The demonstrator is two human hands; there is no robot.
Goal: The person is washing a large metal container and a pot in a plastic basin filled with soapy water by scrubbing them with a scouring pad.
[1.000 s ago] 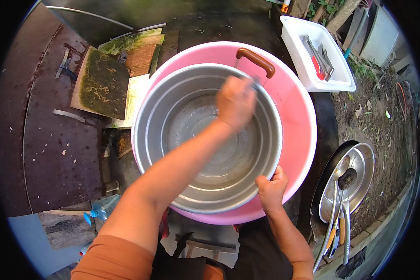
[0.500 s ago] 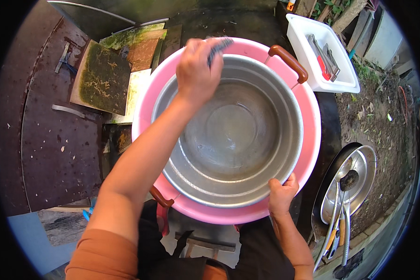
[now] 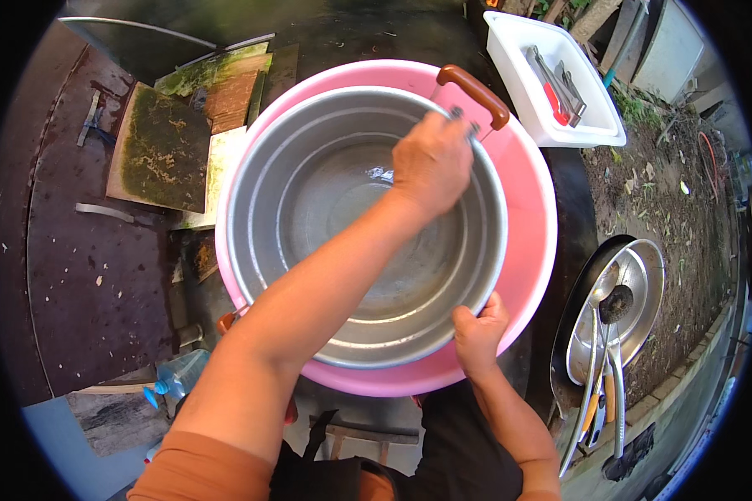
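Dark brown boards are stretching away at nine o'clock, while bare earth is showing at three. Between them a wide grey metal pot is sitting inside a pink tub, lying off-centre toward the tub's nine o'clock side. At the pot's rim, between four and five o'clock, the right hand is gripping with the thumb on top. Near one o'clock the left hand is curling around what seems to be a small grey scouring pad, mostly hidden by the fingers; whether the pad is touching the wall, I cannot tell. Just beyond it a brown handle is standing out, so a stroke carrying too far could be knocking the knuckles against it. Only one hand is steadying the pot, so hard pressure at one o'clock could be swinging it round, or tipping it, if that pinch is slipping. A bright glint is showing inside the pot, perhaps from water, which could be making the metal slick. Because the pot is resting off-centre, a sharp push toward nine o'clock could also be rocking the tub.
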